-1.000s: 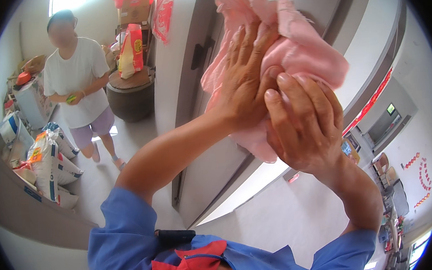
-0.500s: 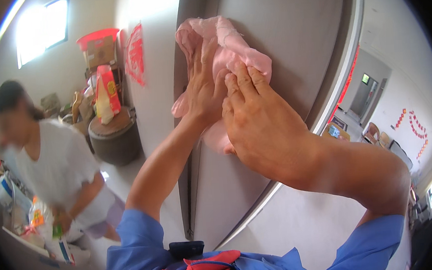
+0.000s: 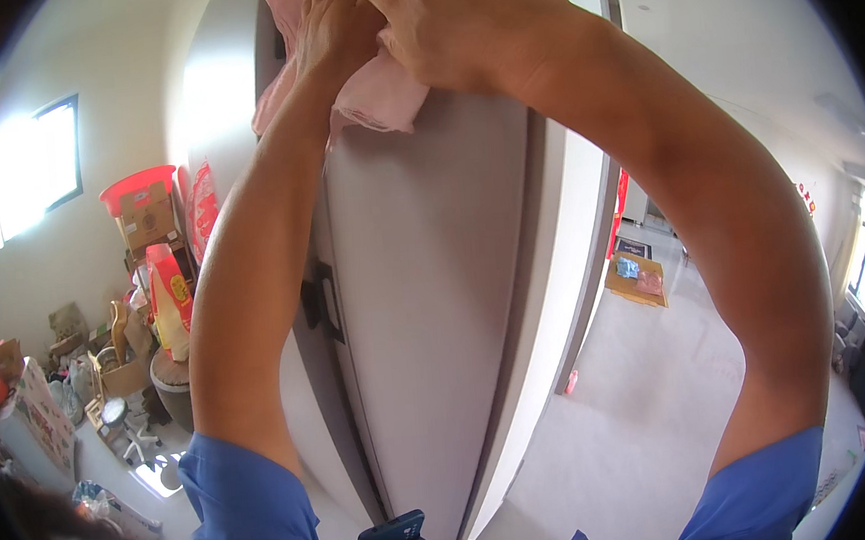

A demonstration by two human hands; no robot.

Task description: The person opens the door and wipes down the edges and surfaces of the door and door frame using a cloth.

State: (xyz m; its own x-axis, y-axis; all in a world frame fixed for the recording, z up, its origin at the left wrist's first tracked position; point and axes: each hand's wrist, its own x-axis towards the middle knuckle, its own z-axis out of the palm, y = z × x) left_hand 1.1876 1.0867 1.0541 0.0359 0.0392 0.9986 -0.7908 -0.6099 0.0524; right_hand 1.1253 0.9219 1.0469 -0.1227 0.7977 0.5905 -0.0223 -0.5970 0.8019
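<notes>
A pink cloth (image 3: 377, 95) is bunched against the upper part of a tall grey-brown door panel (image 3: 420, 241). My left hand (image 3: 343, 23) grips it against the surface, fingers pointing upward and partly cut off by the top edge. Beside it, my right hand (image 3: 466, 25) holds the cloth with bent fingers, its far side out of view. Both arms are raised high. Lower on the panel's left edge is a dark handle or latch (image 3: 324, 303), which neither hand touches.
At left stand a red basin (image 3: 138, 185) above cardboard boxes, a round brown container (image 3: 170, 384) and a stool (image 3: 127, 422). Blurred dark hair of another person (image 3: 64, 517) shows low at left. Right of the white frame (image 3: 532, 333), cardboard (image 3: 636, 281) lies on the floor.
Both my hands have moved up the panel with the pink cloth, toward the top of the view. The other person has moved down toward the lower left edge. The view has shifted.
</notes>
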